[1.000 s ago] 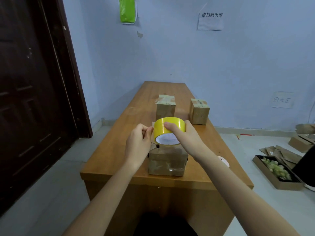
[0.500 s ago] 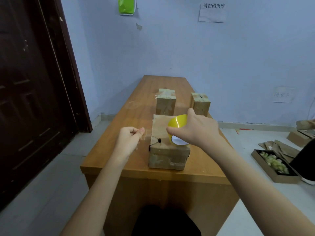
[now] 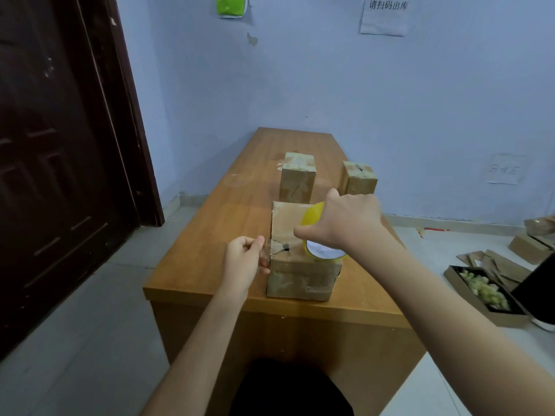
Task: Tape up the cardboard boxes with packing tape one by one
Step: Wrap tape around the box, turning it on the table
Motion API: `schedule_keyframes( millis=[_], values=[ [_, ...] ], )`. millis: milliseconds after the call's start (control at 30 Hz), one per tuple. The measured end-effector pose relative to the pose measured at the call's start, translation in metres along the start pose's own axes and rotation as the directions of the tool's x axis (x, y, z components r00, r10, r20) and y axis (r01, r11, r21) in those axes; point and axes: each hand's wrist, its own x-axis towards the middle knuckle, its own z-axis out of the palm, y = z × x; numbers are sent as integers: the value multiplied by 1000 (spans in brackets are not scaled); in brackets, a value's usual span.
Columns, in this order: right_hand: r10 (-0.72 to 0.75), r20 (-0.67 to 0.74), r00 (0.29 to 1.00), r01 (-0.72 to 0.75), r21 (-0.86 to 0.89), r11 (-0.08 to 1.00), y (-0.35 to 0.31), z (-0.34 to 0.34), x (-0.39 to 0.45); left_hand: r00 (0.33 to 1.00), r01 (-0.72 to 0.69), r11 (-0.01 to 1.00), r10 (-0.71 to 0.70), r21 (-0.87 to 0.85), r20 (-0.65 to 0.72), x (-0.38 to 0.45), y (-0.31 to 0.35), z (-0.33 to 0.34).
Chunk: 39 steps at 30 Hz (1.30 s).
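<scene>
1. My left hand (image 3: 244, 259) pinches the free end of the clear tape (image 3: 264, 250) between thumb and curled fingers, just off the left face of the near brown cardboard box (image 3: 300, 277). My right hand (image 3: 345, 223) is wrapped over the yellow roll of packing tape (image 3: 318, 235), which rests on the box top.
2. Biggest risk as I see it: the loose strip could fold back and stick to itself or to my fingers before it lands on the cardboard. Slack between the hands would cause that.
3. Second risk: the box sits close to the near edge of the wooden counter (image 3: 210, 235). A hard pull toward me on the roll could drag it off.
4. The top flaps show a gap with a dark spot at the left corner; tape laid off-line would probably miss that seam.
5. Room: bare counter to the left of the box, less to the right. Two smaller cardboard boxes (image 3: 297, 181) stand well behind, clear of my reach path.
6. On the floor at right lies an open flat carton (image 3: 480, 292); it stays out of play.
</scene>
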Motion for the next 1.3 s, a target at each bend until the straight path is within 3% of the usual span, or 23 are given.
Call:
schedule_keyframes(
  millis=[200,367,567,900,1133,1200,1300],
  values=[
    [-15,20,1000,14,78,997,3,1,2,995,-51,999,51,4,-91,-6,-10,8],
    [-25,33,999,21,115,993,-1,1,-1,998,-18,1000,17,-22,-62,-4,-15,7],
    [-48,24,999,47,30,998,-12,-5,-4,1000,6,1000,-5,22,-20,-7,-21,15],
    [-31,10,999,30,54,998,-12,-1,-1,999,-29,916,38,400,-15,-6,-16,18],
    [-21,27,999,19,64,998,-9,-1,1,995,89,956,-100,278,26,-9,-21,20],
    [-17,36,999,15,63,998,-10,-2,0,999,28,960,-18,278,-38,-10,-20,19],
    [-10,56,998,6,60,998,-10,-5,0,945,-269,924,308,271,-111,-24,-16,17]
  ],
)
